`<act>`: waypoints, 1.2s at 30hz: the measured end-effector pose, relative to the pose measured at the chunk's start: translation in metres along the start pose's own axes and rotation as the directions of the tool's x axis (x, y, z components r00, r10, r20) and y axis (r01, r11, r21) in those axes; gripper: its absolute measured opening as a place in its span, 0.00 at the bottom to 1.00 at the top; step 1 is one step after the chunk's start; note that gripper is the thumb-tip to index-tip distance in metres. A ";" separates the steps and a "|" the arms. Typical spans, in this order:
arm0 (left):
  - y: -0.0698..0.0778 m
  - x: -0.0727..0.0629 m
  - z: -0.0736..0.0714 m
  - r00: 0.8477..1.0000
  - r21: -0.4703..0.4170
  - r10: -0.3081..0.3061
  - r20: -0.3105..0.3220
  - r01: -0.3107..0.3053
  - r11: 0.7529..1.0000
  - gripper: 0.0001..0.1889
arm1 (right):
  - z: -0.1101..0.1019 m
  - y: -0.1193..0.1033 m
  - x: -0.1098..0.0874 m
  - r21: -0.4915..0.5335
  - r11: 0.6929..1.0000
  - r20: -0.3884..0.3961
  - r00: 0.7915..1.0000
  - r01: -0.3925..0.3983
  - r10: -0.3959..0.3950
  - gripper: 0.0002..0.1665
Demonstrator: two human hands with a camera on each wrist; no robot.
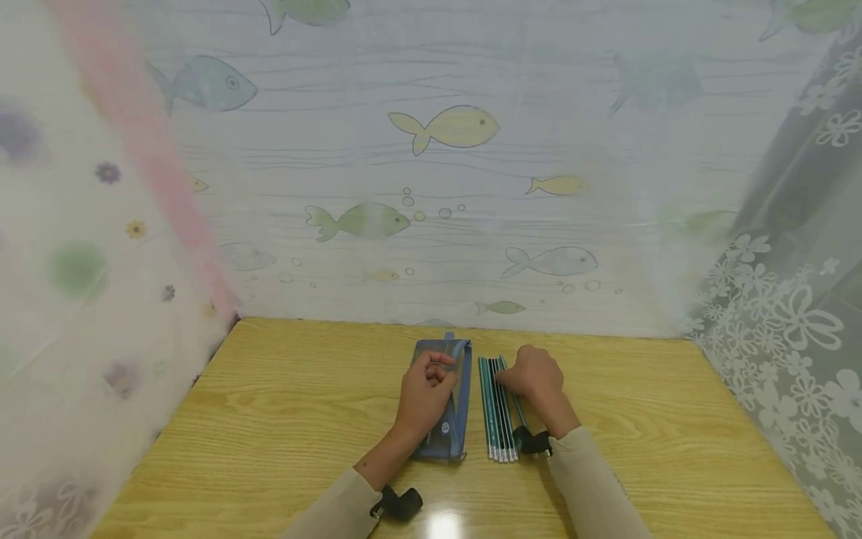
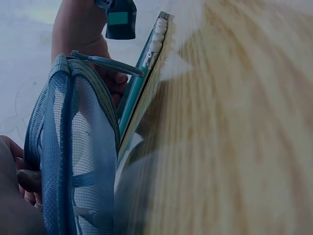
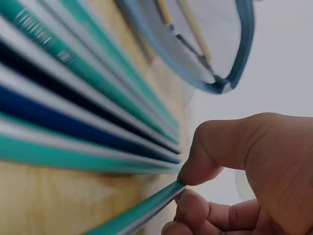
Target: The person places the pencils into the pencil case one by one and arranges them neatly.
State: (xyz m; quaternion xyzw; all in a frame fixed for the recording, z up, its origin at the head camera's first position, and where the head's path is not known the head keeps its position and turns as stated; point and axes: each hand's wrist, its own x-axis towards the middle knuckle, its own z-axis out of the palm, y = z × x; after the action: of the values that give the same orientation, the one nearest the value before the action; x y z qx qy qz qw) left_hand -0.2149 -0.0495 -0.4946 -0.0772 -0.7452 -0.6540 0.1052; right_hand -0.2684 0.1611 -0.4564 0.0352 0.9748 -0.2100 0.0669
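My left hand (image 1: 426, 385) lies over a blue mesh zip pencil case (image 1: 461, 419), its curled fingers holding the side next to the open zip. In the left wrist view, fingers (image 2: 29, 181) press against the case's mesh. My right hand (image 1: 539, 374) pinches the far end of one green pencil (image 3: 146, 208) between thumb and forefinger, at the right side of a row of pencils (image 1: 497, 419). That row lies side by side on the table, green and dark, with white eraser ends toward me. Yellowish pencil-like sticks (image 3: 195, 29) show inside the case's opening.
The wood-grain table (image 1: 303, 389) carries the case and pencils near its back edge. A fish-print curtain (image 1: 444, 187) hangs behind, with a flower-print sheet (image 1: 114, 262) at left and a lace-patterned one (image 1: 781, 299) at right. Black wrist mounts (image 1: 402, 504) stick out below my hands.
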 end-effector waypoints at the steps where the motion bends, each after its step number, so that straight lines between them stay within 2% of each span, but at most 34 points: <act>1: 0.000 0.000 0.000 1.000 0.004 0.004 0.006 -0.004 1.000 0.10 | -0.001 0.000 0.000 0.013 1.000 0.000 1.000 0.009 -0.009 0.28; 7: -0.001 -0.001 0.000 1.000 0.029 0.024 0.016 -0.024 0.999 0.10 | -0.012 -0.003 -0.005 0.145 0.983 -0.004 0.993 0.116 -0.117 0.33; 12: -0.001 0.000 0.000 1.000 0.029 0.027 0.014 -0.027 0.999 0.10 | -0.016 -0.004 -0.007 0.201 0.958 -0.001 0.978 0.205 -0.209 0.34; 17: 0.005 -0.003 0.001 1.000 0.010 0.024 -0.002 -0.024 1.000 0.10 | -0.014 -0.004 -0.005 0.244 0.944 -0.002 0.973 0.222 -0.229 0.33; 24: 0.000 -0.003 0.001 1.000 -0.013 0.018 0.004 -0.018 1.000 0.11 | -0.010 -0.005 -0.004 0.344 0.919 0.026 0.976 0.193 -0.215 0.28; 27: 0.002 -0.003 0.002 1.000 -0.002 0.006 0.000 -0.006 1.000 0.11 | -0.008 -0.005 -0.004 0.422 0.888 0.031 0.977 0.180 -0.212 0.23; 30: 0.002 -0.002 0.003 1.000 0.004 -0.006 0.000 0.006 1.000 0.11 | -0.006 -0.006 -0.004 0.528 0.832 0.028 0.976 0.169 -0.216 0.17; 33: 0.004 -0.002 0.005 1.000 0.009 -0.017 -0.005 0.017 1.000 0.11 | -0.004 -0.008 -0.004 0.614 0.774 0.028 0.976 0.155 -0.218 0.16; 36: 0.004 -0.002 0.005 1.000 0.012 -0.023 -0.008 0.023 1.000 0.11 | -0.001 -0.011 -0.005 0.667 0.732 0.030 0.976 0.142 -0.217 0.16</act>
State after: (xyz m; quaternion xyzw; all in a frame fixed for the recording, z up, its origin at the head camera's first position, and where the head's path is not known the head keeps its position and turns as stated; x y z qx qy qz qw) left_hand -0.2123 -0.0438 -0.4915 -0.0655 -0.7495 -0.6509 0.1013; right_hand -0.2649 0.1515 -0.4503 -0.0491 0.8312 -0.5478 0.0810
